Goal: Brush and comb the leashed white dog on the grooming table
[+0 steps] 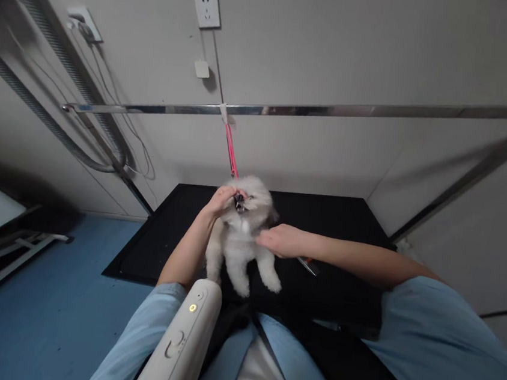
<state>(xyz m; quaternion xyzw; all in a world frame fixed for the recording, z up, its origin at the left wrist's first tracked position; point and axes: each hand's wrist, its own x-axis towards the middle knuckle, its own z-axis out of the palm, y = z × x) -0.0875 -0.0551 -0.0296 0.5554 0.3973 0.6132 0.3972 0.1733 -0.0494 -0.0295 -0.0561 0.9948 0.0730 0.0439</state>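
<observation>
A fluffy white dog (pixel 241 243) faces me on the black table, its forelegs toward me and its mouth partly open. My left hand (pixel 223 200) is closed at the side of its face, with the fingers curled against the fur next to the nose. At the other side of the dog's neck and chest is my right hand (pixel 282 240). Its fingers are bent together against the fur, and whatever they hold is hidden. Below my right wrist lies a metal tool with an orange part (pixel 309 266), partly covered by the arm.
A pink leash (pixel 230 148) runs from the dog up to a metal bar (pixel 289 110) across the table (pixel 148 245). A ribbed hose (pixel 60 49) hangs at left near wall sockets (pixel 207 7). A white device (pixel 183 340) with a yellow light juts up in front of me.
</observation>
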